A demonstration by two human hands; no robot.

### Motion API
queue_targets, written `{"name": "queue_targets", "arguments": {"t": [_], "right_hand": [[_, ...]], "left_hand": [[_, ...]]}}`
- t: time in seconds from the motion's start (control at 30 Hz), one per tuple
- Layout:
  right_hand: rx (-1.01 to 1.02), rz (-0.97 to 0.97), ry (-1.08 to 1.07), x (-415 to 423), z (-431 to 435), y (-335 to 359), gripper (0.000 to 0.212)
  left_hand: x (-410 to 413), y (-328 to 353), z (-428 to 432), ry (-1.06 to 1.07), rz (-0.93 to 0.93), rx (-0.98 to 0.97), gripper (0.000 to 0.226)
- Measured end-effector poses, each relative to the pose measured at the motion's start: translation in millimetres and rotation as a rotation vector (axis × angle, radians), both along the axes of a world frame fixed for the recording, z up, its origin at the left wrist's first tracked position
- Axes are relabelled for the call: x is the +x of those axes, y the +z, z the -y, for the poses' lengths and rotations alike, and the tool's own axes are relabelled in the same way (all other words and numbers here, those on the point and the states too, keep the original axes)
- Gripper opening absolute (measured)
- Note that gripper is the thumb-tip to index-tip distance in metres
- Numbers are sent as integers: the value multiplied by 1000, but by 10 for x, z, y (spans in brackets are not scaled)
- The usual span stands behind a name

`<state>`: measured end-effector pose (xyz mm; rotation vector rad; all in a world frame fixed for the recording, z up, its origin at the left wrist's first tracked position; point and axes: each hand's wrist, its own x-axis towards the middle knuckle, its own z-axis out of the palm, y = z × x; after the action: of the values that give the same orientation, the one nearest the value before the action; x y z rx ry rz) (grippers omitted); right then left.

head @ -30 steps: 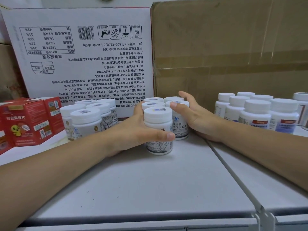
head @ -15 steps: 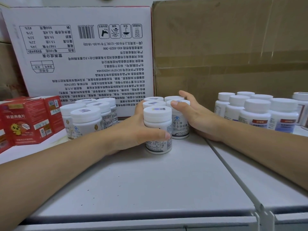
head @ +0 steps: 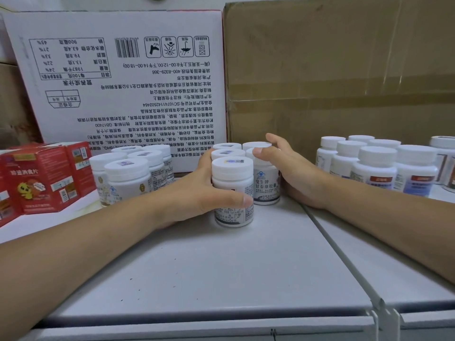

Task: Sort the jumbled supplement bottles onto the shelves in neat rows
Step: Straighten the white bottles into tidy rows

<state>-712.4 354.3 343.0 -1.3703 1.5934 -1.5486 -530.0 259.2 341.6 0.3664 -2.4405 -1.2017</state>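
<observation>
On shelf (head: 221,279), far from edge: left hand (head: 197,193) grips front bottle (head: 232,175); right hand (head: 293,173) wide against cluster (head: 267,183).

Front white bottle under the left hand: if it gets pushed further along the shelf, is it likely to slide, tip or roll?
The front bottle looks squat and wide, standing flush on the smooth shelf, so it would probably slide upright rather than tip. Its wall shows no denting where the left hand grips it, so it is likely stiff. Laid on its side, the round body could roll.
</observation>
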Motion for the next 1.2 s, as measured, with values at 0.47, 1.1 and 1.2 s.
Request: {"name": "queue_targets", "arguments": {"t": [0.47, 1.1, 1.2], "right_hand": [[-38, -170, -201, 76, -118, 206, 86], [-74, -342, -126, 1789, 493, 738, 59], [-32, -184, -195, 1869, 810, 579, 66]], "left_hand": [[390, 498, -298, 301, 155, -217, 151], [1613, 373, 337, 393, 45, -197, 162], [1593, 307, 557, 363, 35, -113, 166]]}}
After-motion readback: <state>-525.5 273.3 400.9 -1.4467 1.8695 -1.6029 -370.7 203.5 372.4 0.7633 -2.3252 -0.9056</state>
